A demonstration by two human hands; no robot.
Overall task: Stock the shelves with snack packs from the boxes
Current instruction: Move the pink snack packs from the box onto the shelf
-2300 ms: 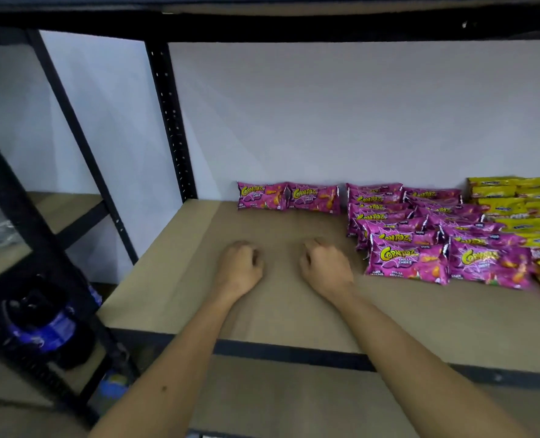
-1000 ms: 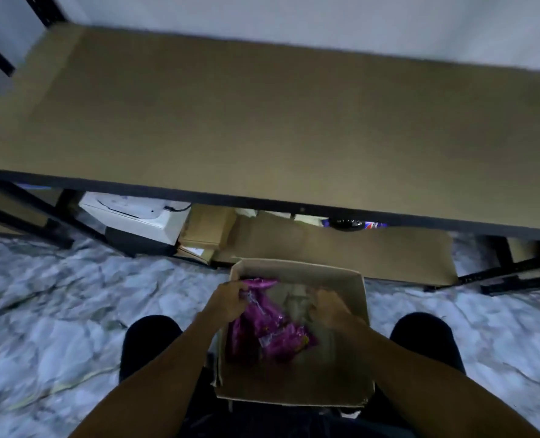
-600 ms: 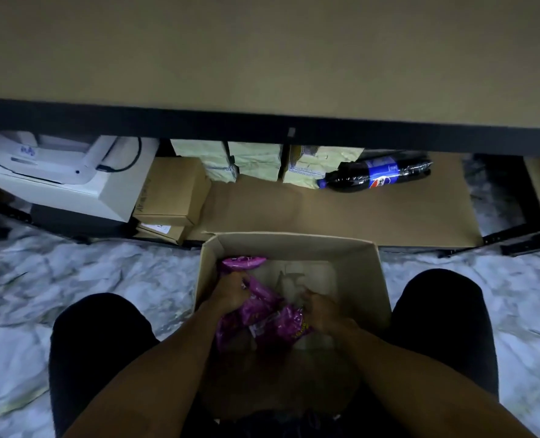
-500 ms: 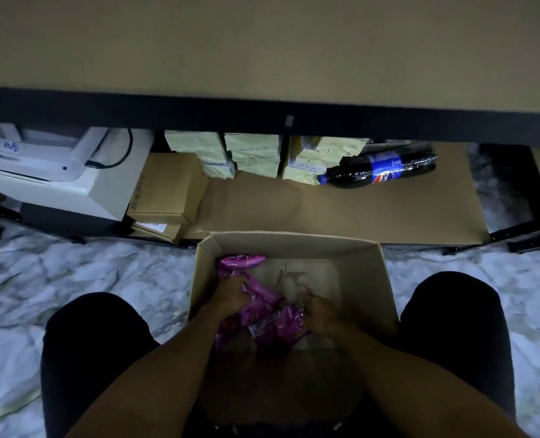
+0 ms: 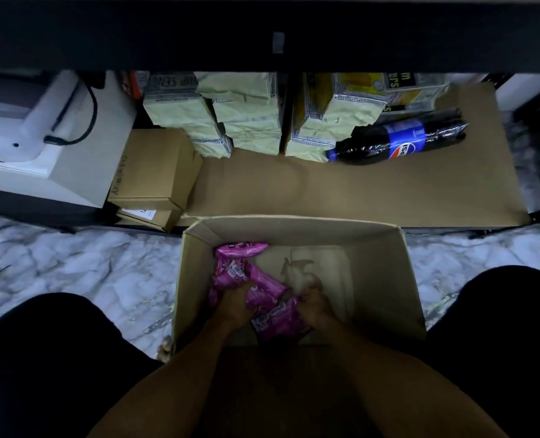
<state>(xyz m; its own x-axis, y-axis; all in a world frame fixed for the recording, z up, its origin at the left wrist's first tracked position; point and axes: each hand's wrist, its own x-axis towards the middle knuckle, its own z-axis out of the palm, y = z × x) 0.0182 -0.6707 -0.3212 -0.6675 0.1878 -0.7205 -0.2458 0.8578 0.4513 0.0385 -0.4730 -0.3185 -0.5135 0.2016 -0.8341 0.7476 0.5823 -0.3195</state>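
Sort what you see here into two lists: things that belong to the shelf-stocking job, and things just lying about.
Part of the job: pink snack packs; open cardboard box; left hand; right hand.

Lying about: Pepsi bottle; pale green packages; closed cardboard boxes; white machine.

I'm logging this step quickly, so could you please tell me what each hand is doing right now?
Left hand: grips pink snack packs in the cardboard box.
Right hand: grips pink snack packs too.
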